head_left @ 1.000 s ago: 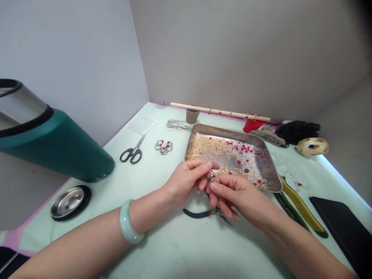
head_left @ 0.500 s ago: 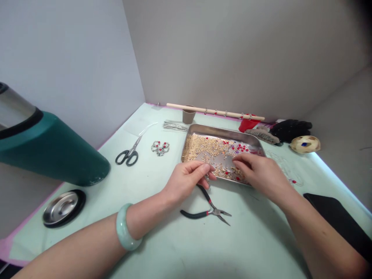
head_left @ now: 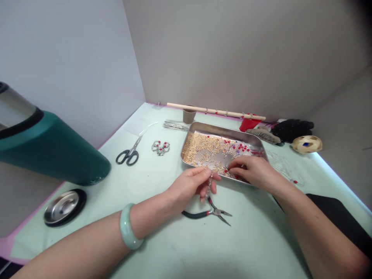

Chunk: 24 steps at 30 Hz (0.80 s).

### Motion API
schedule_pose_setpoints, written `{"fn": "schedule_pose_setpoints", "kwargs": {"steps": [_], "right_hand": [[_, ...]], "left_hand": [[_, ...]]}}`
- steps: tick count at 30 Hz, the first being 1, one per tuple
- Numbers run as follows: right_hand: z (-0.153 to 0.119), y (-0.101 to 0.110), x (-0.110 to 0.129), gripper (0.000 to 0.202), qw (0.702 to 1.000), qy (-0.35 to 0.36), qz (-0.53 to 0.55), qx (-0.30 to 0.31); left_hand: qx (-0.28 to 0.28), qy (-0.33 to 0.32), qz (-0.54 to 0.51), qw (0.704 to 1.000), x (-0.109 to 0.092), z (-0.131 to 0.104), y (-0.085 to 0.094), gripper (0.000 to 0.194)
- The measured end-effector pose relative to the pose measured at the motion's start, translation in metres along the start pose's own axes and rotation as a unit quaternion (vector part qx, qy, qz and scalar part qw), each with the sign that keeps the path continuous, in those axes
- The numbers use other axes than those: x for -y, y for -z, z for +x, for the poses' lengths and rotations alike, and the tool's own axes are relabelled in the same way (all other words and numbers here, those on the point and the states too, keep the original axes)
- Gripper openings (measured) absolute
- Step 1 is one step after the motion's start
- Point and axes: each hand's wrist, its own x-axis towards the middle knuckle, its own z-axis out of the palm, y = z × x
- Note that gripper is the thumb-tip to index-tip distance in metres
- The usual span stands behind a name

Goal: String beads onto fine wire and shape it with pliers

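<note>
Surface (head_left: pixel 162 248): pale mint, pink edging (head_left: pixel 13 246). Tray (head_left: pixel 225 131): silver. Beads (head_left: pixel 200 147): mostly gold left, red, purple, whitish mixed right. Strand (head_left: pixel 209 185): silvery. Pliers (head_left: pixel 214 212): black handles, red bands, silver tips. Scissors (head_left: pixel 132 152): black handles, silver blades. Bottle (head_left: pixel 64 151): teal, silver-and-black top. Bangle (head_left: pixel 130 228): pale green. Red cup (head_left: pixel 248 124), taupe cup (head_left: pixel 189 116). Stick (head_left: pixel 194 107): light tan.

Bare left forearm (head_left: pixel 87 241) slants in over pale green surface's (head_left: pixel 186 252) near left corner, wrist almost straight. Bare left hand (head_left: pixel 194 185): thumb pressed to index finger, other fingers curled. Bare right forearm (head_left: pixel 312 213) reaches in from near right corner; bare right hand (head_left: pixel 252 169) palm down, fingertips bunched, grip unclear from where I stand.
</note>
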Motion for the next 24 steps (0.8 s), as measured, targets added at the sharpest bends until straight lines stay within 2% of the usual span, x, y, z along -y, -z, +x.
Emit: {"fn": "schedule_pose_setpoints", "kwargs": {"steps": [4, 10, 13, 15, 17, 19, 24], "right_hand": [[0.004, 0.0, 0.0, 0.014, 1.0, 0.004, 0.001, 0.016], [0.003, 0.001, 0.001, 0.015, 1.0, -0.004, -0.013, 0.002], [-0.001, 0.003, 0.007, 0.02, 0.999, -0.013, 0.006, -0.032], [-0.006, 0.005, 0.014, 0.017, 0.993, -0.04, 0.085, -0.07], [-0.011, 0.008, 0.023, 0.013, 0.969, -0.074, 0.215, -0.099], [-0.016, 0.011, 0.032, 0.017, 0.932, -0.082, 0.336, -0.107], [-0.02, 0.011, 0.045, 0.02, 0.839, -0.087, 0.532, -0.066]], "left_hand": [[0.017, -0.003, -0.032, 0.999, 0.002, 0.003, 0.003, 0.03], [0.026, 0.001, -0.026, 0.999, 0.002, 0.003, 0.004, 0.029], [0.02, 0.01, -0.018, 1.0, 0.001, 0.002, 0.003, 0.027], [0.014, 0.017, -0.013, 1.0, 0.001, 0.001, 0.003, 0.026], [0.013, 0.024, -0.006, 1.0, 0.001, 0.001, 0.004, 0.025], [0.015, 0.026, 0.005, 1.0, 0.0, 0.0, 0.004, 0.025], [0.029, 0.025, 0.059, 0.998, -0.003, -0.003, 0.001, 0.025]]}}
